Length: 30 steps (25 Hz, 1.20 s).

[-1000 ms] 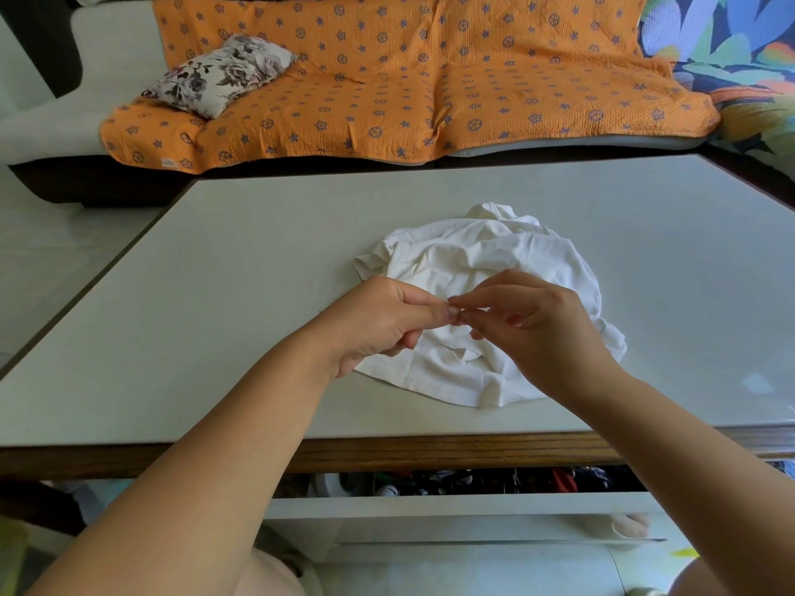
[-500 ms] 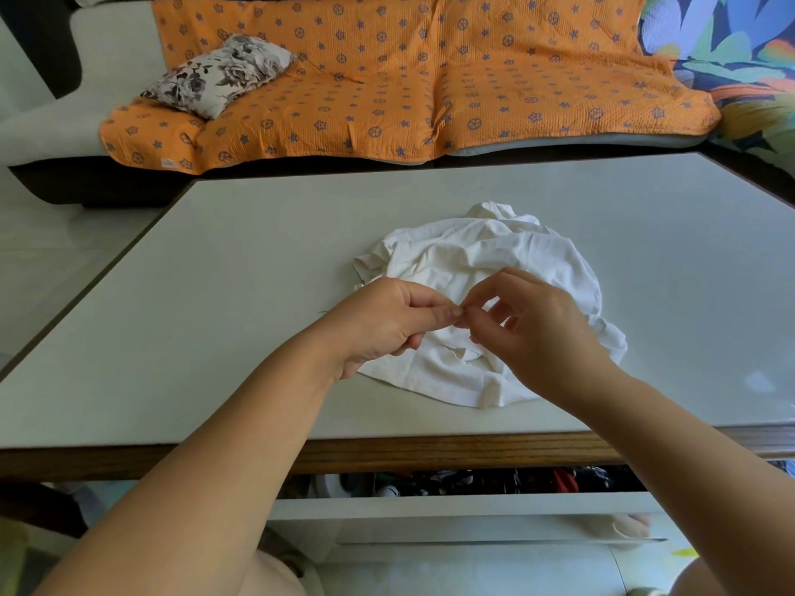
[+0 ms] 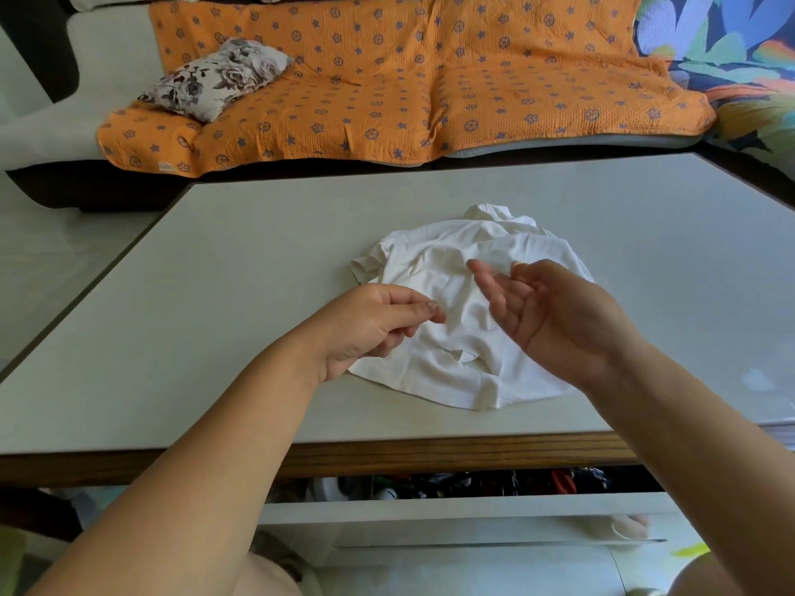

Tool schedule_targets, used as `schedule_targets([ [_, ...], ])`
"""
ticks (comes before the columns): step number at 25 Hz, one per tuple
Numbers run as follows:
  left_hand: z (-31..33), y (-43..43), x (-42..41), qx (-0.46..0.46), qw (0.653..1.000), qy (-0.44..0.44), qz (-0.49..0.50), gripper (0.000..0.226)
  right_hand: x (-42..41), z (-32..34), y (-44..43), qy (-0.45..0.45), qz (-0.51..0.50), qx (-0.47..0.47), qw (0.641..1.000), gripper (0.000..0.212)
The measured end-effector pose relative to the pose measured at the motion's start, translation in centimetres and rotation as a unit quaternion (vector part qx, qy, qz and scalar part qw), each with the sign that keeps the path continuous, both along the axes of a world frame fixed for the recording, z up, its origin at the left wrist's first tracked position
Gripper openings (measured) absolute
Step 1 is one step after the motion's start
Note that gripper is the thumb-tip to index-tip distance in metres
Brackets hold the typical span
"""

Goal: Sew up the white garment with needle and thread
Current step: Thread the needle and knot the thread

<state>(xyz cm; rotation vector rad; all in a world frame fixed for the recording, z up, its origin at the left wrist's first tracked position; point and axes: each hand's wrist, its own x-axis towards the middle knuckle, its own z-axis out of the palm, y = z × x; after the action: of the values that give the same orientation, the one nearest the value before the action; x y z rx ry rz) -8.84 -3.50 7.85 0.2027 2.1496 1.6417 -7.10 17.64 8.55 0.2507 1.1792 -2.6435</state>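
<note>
A crumpled white garment lies on the pale table, with a small hole near its front hem. My left hand hovers at the garment's left edge. Its thumb and forefinger are pinched together on something very thin, seemingly the needle, which is too fine to make out. My right hand is held above the garment's right half. Its palm is turned left, the fingers are spread, and it holds nothing. No thread is visible.
The table has a wooden front edge, and below it is an open shelf full of small items. Behind the table stands a sofa with an orange patterned cover and a floral pillow.
My hands were pinched together fingertip to fingertip over the garment. They have now parted: the right hand has opened and drawn up and to the right, while the left stays pinched.
</note>
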Motion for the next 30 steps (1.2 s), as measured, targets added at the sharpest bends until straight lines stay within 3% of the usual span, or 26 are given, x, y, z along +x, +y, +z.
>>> schedule_targets([
  [2,-0.3,-0.2,-0.2,0.014,0.999,-0.015,0.03,0.015,-0.6,-0.2,0.7,-0.03,-0.033,-0.09,0.995,0.02],
  [3,-0.3,-0.4,-0.3,0.024,0.998,-0.025,0.048,0.014,-0.9,-0.3,0.9,-0.039,-0.061,-0.092,0.993,0.02],
  [7,-0.4,-1.1,-0.8,0.086,0.988,-0.069,0.109,0.011,-1.8,-0.7,2.1,-0.067,-0.164,0.029,0.984,0.014],
  [11,-0.4,-1.9,-1.4,0.167,0.967,-0.106,0.159,0.014,-2.1,-1.2,2.9,-0.082,-0.184,0.063,0.978,0.014],
  [16,-0.4,-2.2,-2.0,0.313,0.902,-0.133,0.266,0.017,-2.2,-1.1,3.5,-0.081,-0.191,0.086,0.974,0.017],
  [22,-0.3,-3.0,-2.2,0.435,0.828,-0.15,0.321,0.014,-2.5,-1.4,4.0,-0.093,-0.206,0.132,0.965,0.02],
  [24,-0.4,-3.0,-2.4,0.442,0.821,-0.135,0.335,0.012,-2.5,-1.5,4.0,-0.09,-0.213,0.166,0.959,0.018],
  [27,-0.7,-2.6,-2.8,0.341,0.862,-0.068,0.369,0.013,-2.3,-1.4,3.7,-0.09,-0.211,0.211,0.95,0.026],
  [30,-0.8,-2.7,-3.0,0.303,0.871,-0.065,0.381,0.011,-2.2,-1.5,3.6,-0.093,-0.197,0.236,0.947,0.028],
])
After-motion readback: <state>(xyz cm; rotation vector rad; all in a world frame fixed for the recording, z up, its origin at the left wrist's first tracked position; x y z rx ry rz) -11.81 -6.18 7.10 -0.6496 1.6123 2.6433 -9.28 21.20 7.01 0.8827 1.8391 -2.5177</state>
